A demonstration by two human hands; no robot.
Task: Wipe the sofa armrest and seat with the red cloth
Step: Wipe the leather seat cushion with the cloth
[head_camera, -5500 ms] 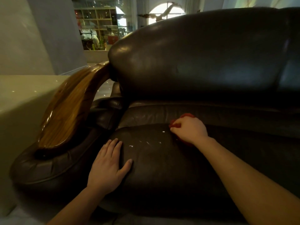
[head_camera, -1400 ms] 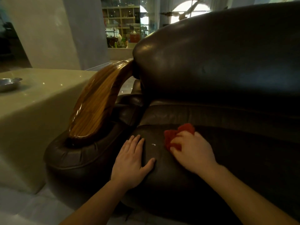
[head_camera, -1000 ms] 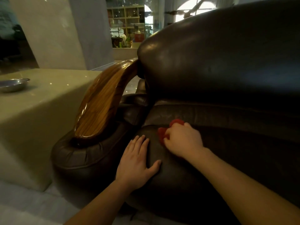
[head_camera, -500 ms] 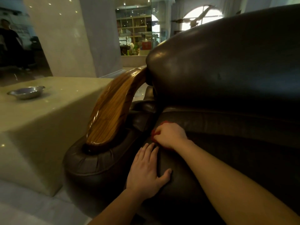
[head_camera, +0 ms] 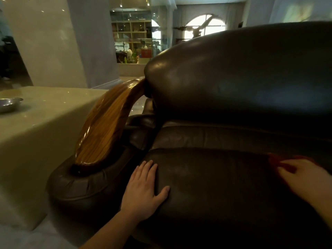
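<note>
Dark brown leather sofa (head_camera: 242, 78) fills most of the view, its bulging backrest catching a dull sheen at the upper left corner. Below it the seat (head_camera: 215, 186), broad, smooth and rounded at the front edge. To the left, a pale glossy stone table (head_camera: 45, 126), blocky, standing just beside the sofa's end. Armrest (head_camera: 107, 126): a curved, polished wooden slab with striped grain, running from the backrest corner down onto a fat leather roll at the front. The two hands are well apart on the seat. Left hand (head_camera: 143, 191) lies flat near the seat's left edge, close to the armrest roll, fingers straight and together, thumb splayed to the right, holding nothing. Right hand (head_camera: 305, 178) sits at the far right of the seat, blurred, lying on the red cloth (head_camera: 274, 159). The cloth is on the seat under that hand, red folds showing past the fingertips and above the knuckles. Whether the fingers curl round it or only press it down, cannot tell. Small metal bowl (head_camera: 9, 104) on the tabletop, at the left edge of the view.
</note>
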